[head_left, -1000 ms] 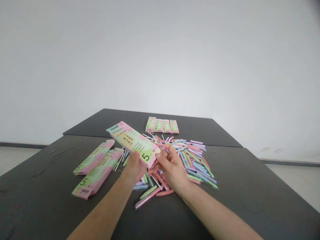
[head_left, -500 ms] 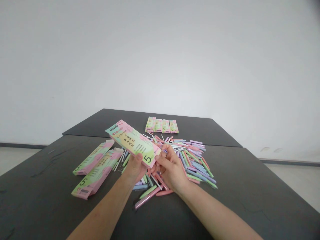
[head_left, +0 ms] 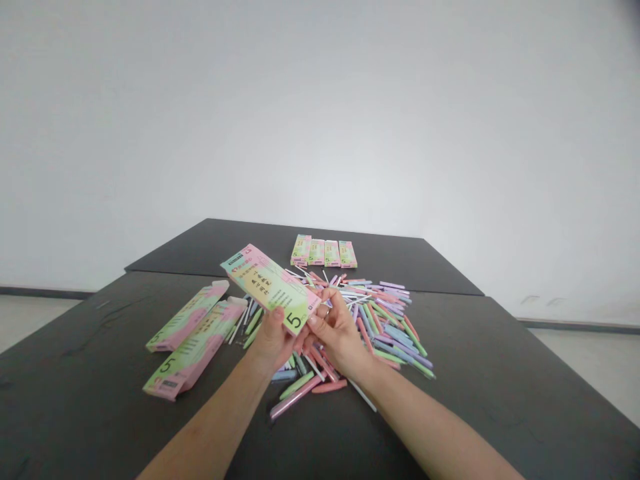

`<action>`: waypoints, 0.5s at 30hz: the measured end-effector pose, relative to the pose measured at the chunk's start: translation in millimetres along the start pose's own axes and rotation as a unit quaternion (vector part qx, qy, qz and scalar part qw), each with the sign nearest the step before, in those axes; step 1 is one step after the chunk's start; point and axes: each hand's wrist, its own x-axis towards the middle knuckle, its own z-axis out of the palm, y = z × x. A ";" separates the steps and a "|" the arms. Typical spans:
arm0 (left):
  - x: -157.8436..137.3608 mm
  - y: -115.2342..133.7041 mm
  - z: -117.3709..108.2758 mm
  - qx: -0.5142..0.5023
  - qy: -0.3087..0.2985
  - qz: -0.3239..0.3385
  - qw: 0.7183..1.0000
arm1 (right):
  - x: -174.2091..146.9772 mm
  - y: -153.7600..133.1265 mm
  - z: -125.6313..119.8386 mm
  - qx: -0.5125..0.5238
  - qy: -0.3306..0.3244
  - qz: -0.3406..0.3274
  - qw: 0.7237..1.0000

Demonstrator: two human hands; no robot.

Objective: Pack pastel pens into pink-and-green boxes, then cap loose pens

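Both my hands hold one long pink-and-green box (head_left: 270, 285) marked with a 5, raised above the black table (head_left: 500, 387). My left hand (head_left: 273, 343) grips its near end from below, thumb on top. My right hand (head_left: 335, 330) pinches the same near end at its right corner. The box slants away to the upper left. Under and beyond my hands lies a heap of pastel pens (head_left: 370, 320) in pink, green, blue and purple, mixed with thin white refills.
Two more long boxes (head_left: 193, 337) lie side by side on the table at the left. A row of several boxes (head_left: 324, 253) stands at the far end of the table. A white wall rises behind; pale floor shows at both sides.
The held box has turned a little and drawn closer, its far end swinging right. My right hand has closed in on the near end beside my left thumb.
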 end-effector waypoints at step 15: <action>12.2 6.0 1.6 -0.001 0.145 -0.009 0.989 | 16.1 -7.4 -15.6 -0.104 0.085 0.097 0.986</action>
